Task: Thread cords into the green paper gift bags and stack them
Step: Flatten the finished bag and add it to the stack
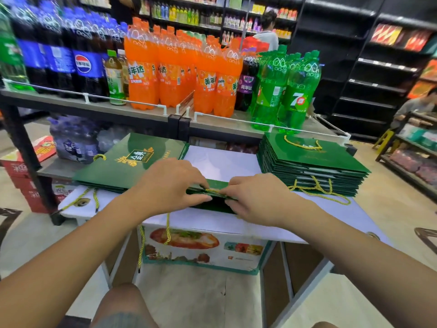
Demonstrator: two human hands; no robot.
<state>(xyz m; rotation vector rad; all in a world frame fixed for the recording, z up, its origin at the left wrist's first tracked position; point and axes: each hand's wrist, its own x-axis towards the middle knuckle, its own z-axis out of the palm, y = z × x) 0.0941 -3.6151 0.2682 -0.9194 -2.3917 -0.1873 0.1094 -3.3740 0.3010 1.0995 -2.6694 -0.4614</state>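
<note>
A flat green gift bag (132, 159) with a gold logo lies on the white table (343, 218) in front of me. My left hand (170, 183) and my right hand (257, 200) both pinch its open near rim, where a yellow cord (167, 229) enters and hangs down over the table's front edge. A stack of green bags (312, 164) with yellow cord handles stands at the right. Another loose yellow cord (78, 200) lies at the table's left end.
A shelf (142, 110) of large soda bottles runs right behind the table. Red cartons (28, 166) stand on the floor at left. A printed box (203, 247) sits under the table. Two people are further back, by the dark shelves at right.
</note>
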